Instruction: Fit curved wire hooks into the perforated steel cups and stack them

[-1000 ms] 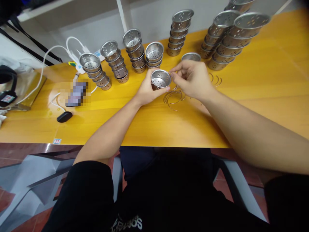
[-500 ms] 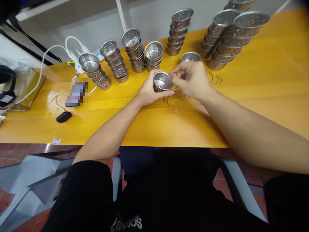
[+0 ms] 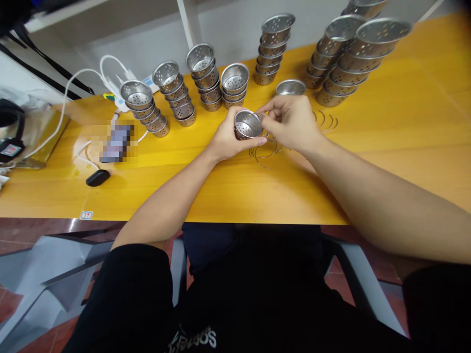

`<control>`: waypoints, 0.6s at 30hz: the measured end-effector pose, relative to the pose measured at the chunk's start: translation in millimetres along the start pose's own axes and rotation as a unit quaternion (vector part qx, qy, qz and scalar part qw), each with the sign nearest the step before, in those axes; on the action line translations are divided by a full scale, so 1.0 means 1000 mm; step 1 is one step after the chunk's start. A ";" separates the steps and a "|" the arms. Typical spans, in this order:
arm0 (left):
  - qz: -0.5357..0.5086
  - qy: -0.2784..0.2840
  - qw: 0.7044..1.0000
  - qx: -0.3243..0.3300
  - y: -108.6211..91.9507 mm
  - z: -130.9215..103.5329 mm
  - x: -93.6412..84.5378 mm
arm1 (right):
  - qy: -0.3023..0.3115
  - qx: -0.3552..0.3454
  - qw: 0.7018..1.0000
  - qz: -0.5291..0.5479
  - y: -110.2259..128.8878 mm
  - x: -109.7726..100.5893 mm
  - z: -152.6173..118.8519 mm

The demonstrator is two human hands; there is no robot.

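Note:
My left hand [image 3: 228, 135] is wrapped round a small perforated metal cup [image 3: 248, 124], its open mouth tilted up toward me. At the cup's right rim, my right hand [image 3: 289, 120] pinches a thin metal wire [image 3: 253, 114] between thumb and fingers; most of the wire is hidden. Several loose curved wires [image 3: 263, 156] lie on the table beneath my hands, and more curved wires [image 3: 329, 121] lie to the right of my right hand. Just behind that hand stands a single perforated cup [image 3: 290, 87], its lower part covered by the fingers.
Stacks of perforated cups line the back of the yellow table [image 3: 221, 191], from a left stack [image 3: 145, 108] to a tall right stack [image 3: 353, 63]. At left are a blurred-out phone [image 3: 117, 143], a black oval object [image 3: 97, 177], white cables and a power strip [image 3: 121, 102].
Almost nothing differs. My right hand shifts very slightly at the cup's rim, while the cup stays in my left hand.

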State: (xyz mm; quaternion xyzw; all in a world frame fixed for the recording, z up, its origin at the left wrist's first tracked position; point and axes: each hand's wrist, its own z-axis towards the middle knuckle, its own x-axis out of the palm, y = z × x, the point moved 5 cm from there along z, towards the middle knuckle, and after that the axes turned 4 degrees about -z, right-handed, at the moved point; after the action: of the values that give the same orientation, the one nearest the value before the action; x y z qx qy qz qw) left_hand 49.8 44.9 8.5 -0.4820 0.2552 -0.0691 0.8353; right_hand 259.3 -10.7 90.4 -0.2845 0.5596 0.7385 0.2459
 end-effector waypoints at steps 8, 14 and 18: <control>-0.010 -0.011 1.000 -0.027 -0.007 -0.002 -0.001 | -0.004 -0.004 1.000 0.016 0.000 -0.001 0.001; -0.009 -0.007 1.000 -0.013 -0.008 -0.002 0.000 | -0.031 -0.023 0.998 0.040 -0.010 0.008 0.007; -0.014 -0.005 1.000 -0.007 -0.015 -0.003 -0.002 | -0.055 -0.081 0.984 0.151 -0.009 0.010 0.011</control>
State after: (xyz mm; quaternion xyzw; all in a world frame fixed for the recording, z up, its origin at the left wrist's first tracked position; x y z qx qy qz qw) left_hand 48.5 35.1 20.4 -0.4916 0.2447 -0.0764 0.8322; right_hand 256.7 2.6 80.2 -0.1747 0.5196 0.8249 0.1384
